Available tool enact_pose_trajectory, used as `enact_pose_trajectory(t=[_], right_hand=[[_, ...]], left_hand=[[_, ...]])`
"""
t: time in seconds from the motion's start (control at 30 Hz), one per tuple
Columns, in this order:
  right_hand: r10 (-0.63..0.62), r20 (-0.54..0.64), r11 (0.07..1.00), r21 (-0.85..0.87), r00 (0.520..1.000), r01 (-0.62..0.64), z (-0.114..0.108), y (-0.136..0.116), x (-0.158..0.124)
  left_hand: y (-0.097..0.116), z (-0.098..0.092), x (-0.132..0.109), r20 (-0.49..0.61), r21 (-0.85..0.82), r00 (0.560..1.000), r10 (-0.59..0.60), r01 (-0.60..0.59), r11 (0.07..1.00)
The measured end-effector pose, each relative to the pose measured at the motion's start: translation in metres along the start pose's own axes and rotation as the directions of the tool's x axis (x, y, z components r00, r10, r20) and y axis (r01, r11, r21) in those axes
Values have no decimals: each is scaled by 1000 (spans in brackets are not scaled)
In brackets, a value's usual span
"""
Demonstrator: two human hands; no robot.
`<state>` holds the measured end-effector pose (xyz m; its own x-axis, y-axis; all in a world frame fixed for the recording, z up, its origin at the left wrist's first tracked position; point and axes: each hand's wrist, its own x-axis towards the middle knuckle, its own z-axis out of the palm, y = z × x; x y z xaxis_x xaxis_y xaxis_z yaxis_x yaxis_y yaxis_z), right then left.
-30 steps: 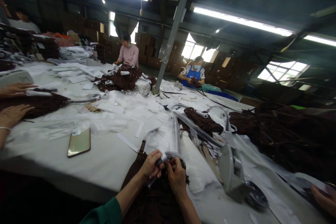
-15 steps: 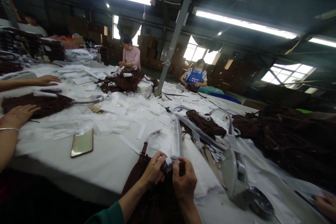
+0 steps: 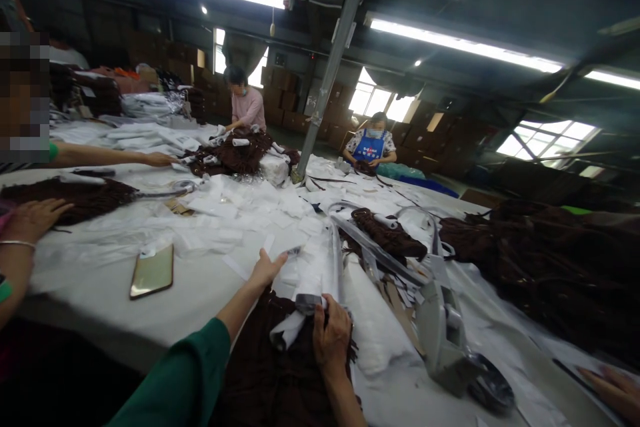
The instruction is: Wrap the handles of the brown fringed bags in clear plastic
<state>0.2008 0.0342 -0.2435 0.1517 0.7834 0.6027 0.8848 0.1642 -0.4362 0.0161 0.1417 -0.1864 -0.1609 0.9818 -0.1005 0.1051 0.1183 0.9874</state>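
Observation:
A dark brown fringed bag [image 3: 265, 373] lies in front of me at the table's near edge. White wrapping [image 3: 287, 330] is rolled around a part on its top. My right hand [image 3: 334, 337] rests over the bag with curled fingers, gripping the end of a strap in clear, greyish wrap [image 3: 307, 303]. My left hand [image 3: 267, 271] reaches beyond the bag, thumb and forefinger apart. Its fingertips are at a short plastic-covered piece [image 3: 294, 251]; whether they touch it I cannot tell.
A phone [image 3: 153, 272] lies to the left. White paper pieces [image 3: 260, 207] cover the table's middle. A grey tape dispenser [image 3: 445, 333] stands right, near a brown bag pile [image 3: 545, 273]. At left, a co-worker's hand [image 3: 43, 217] rests on another bag [image 3: 100, 199]. A post [image 3: 333, 67] rises behind.
My hands were together at the bag's wrapped strap; now they are apart. My left hand has moved forward and left. More of the bag's top and white roll shows. A co-worker leans in at left.

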Motion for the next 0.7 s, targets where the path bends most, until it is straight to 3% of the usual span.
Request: enact_pose_trajectory(t=[0.1, 0.17, 0.3, 0.37, 0.47, 0.57, 0.63, 0.7], right_hand=[[-4, -2, 1000, 2, 1000, 4, 0, 0, 0], [-9, 1, 1000, 7, 1000, 9, 1, 1, 0], [2, -5, 1000, 27, 1000, -2, 4, 4, 0], [7, -13, 998, 60, 1000, -6, 3, 4, 0], [3, -16, 988, 155, 1000, -1, -4, 1, 1], [38, 6, 954, 296, 999, -38, -18, -13, 4], [143, 105, 884, 434, 984, -174, -27, -29, 11], [287, 304, 700, 581, 908, -415, -34, -47, 20]], left_hand=[[-8, 4, 9, 86, -43, 992, -95, 99, 994], [-6, 2, 6, 86, -93, 993, -80, 88, 992], [5, -4, -19, 16, -207, 995, 98, -93, 974], [4, -6, -39, 43, -235, 975, 218, -202, 951], [-9, -7, -68, 168, -198, 902, 398, -364, 910], [-18, -12, -85, 299, -98, 798, 523, -519, 849], [-17, -16, -90, 399, -50, 708, 583, -618, 784], [-10, -21, -92, 485, -28, 631, 606, -681, 732]])
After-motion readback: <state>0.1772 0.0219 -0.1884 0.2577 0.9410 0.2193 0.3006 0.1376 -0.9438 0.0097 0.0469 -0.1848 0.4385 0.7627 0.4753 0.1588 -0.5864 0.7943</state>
